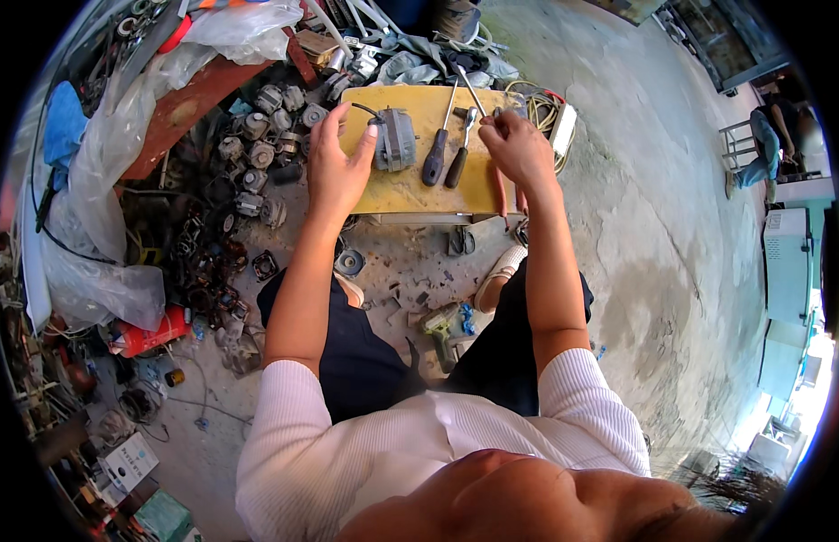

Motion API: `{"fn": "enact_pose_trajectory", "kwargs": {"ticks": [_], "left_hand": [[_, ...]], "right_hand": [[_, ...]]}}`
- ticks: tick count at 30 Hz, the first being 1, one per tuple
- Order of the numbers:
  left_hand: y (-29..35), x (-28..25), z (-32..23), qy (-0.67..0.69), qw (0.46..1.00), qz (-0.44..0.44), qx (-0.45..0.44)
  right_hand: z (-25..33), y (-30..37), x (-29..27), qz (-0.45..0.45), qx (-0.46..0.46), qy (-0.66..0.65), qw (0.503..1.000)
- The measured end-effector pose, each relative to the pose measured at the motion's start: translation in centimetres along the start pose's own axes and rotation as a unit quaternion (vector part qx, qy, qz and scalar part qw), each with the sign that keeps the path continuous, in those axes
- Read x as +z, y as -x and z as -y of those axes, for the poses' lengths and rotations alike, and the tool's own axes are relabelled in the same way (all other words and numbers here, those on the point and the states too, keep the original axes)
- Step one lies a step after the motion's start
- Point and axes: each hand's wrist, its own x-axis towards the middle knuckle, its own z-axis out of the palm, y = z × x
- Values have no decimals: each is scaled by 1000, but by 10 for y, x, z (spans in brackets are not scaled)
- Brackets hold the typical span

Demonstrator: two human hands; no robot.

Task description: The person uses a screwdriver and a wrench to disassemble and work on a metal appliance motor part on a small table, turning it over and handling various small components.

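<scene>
Head view showed a small yellow table (410, 185) on a stained concrete floor (654, 226). Left hand (336, 163), fingers spread, touched a grey motor (394, 140). Right hand (514, 144) pinched a thin tool; two screwdrivers (445, 154) lay between. White box (130, 461) sat near-left.

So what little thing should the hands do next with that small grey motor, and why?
Probably bring the right hand and its thin metal tool over to the small grey metal motor. The left hand already steadies it on the yellow board, while the two dark-handled screwdrivers lie unused beside it.
</scene>
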Motion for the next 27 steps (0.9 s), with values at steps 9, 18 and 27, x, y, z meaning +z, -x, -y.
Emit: {"fn": "enact_pose_trajectory", "kwargs": {"ticks": [9,18,27], "left_hand": [[5,6,-16,-84,996,31,7],[15,27,-19,-179,981,76,-17],[14,39,-7,-176,979,80,-58]], "right_hand": [[19,9,-20,-15,-75,-150,986],[28,19,-43,41,-34,-57,997],[-3,7,-45,22,11,-252,968]]}}
